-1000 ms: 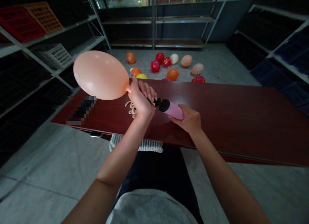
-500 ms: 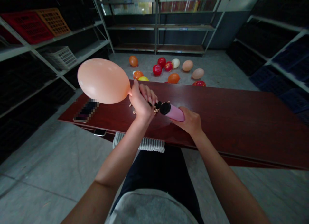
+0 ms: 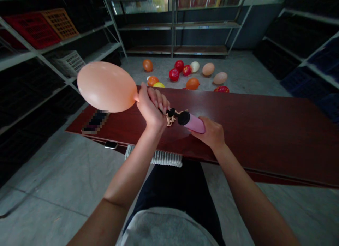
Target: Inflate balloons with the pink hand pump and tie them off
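My left hand (image 3: 151,108) is closed round the neck of an inflated peach balloon (image 3: 107,86), which sticks out to the left above the table. My right hand (image 3: 212,133) grips a pink hand pump (image 3: 192,122) with a black nozzle end that points at my left hand. Both hands hover over the dark red table (image 3: 251,133). A small heap of pale uninflated balloons (image 3: 170,119) lies on the table between my hands, partly hidden by them.
A phone (image 3: 95,121) lies on the table's left end. Several inflated balloons (image 3: 185,75), red, orange, yellow and pale, lie on the floor beyond the table. Metal shelving with crates lines the left, back and right walls. A white knitted cloth (image 3: 161,157) sits under the table edge.
The balloon and my left hand have shifted slightly left and up. The view has moved a little; the pump stays pointed at my left hand.
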Demonstrator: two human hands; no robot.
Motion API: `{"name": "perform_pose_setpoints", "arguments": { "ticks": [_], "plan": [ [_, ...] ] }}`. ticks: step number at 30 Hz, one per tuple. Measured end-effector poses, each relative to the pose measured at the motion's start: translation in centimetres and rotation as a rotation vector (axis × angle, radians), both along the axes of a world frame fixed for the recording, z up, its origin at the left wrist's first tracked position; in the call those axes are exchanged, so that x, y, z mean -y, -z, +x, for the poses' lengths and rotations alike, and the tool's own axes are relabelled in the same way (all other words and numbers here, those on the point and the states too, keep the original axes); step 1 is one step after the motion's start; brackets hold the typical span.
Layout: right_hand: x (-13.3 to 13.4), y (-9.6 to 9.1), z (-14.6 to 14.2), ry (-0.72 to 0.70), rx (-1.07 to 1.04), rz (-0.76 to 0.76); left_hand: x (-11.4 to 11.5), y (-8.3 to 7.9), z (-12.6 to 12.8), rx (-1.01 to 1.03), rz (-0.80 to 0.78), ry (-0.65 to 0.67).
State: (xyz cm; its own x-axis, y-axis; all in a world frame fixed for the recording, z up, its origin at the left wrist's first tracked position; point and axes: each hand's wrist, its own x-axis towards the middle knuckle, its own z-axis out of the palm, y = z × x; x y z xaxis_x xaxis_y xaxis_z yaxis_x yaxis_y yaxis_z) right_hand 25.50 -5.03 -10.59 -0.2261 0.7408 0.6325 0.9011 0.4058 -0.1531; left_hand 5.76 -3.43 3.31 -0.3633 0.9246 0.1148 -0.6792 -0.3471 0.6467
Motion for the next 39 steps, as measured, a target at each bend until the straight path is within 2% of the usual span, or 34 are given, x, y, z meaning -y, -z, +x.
{"name": "perform_pose_setpoints", "arguments": {
  "ticks": [5, 11, 15, 20, 26, 34, 39],
  "plan": [
    [-0.2, -0.1, 0.1, 0.038, -0.016, -0.023, -1.0, 0.4, 1.2, -0.001, 0.008, 0.006],
    [-0.4, -0.2, 0.1, 0.079, -0.036, -0.017, -2.2, 2.3, 3.9, 0.008, -0.028, 0.068],
    [-0.5, -0.2, 0.0, 0.104, -0.035, -0.019, -3.0, 3.0, 4.4, -0.008, -0.067, 0.078],
    [-0.5, -0.4, -0.3, 0.06, -0.025, -0.055, -3.4, 3.2, 3.0, 0.009, -0.079, 0.077],
    [-0.4, -0.1, -0.4, 0.004, 0.023, -0.016, -3.0, 3.4, 0.6, 0.074, -0.041, 0.05],
    [-0.2, 0.1, -0.3, -0.05, 0.081, 0.02, -2.1, 2.0, -4.9, 0.116, -0.018, 0.006],
    [-0.1, -0.2, -0.3, -0.084, 0.064, 0.056, -1.5, 1.4, -6.1, 0.097, 0.021, -0.023]
  ]
}}
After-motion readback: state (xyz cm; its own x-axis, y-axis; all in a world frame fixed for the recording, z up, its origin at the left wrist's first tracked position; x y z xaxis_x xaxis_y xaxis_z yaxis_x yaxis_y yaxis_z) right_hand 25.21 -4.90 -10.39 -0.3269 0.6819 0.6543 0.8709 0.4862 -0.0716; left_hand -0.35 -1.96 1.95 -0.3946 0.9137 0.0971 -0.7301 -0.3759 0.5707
